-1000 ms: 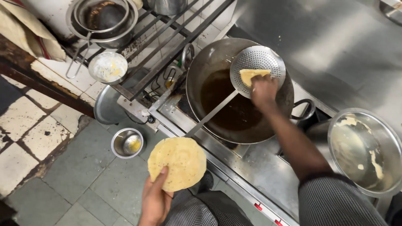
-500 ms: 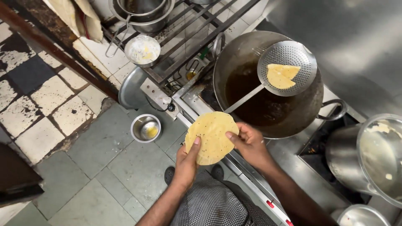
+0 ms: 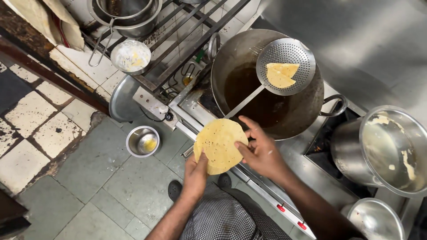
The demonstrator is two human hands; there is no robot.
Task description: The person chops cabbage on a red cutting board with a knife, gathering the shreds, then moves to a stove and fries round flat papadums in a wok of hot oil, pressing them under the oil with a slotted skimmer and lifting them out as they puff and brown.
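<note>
Papad (image 3: 219, 146) between both hands' fingers (image 3: 243, 148)

Round yellow papad (image 3: 219, 145), flat, raw, held w/ both hands near wok.

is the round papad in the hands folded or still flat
Flat and spread. The round papad shows its full disc, with the left hand under its lower edge and the right hand at its right edge. No crease is visible.
</note>
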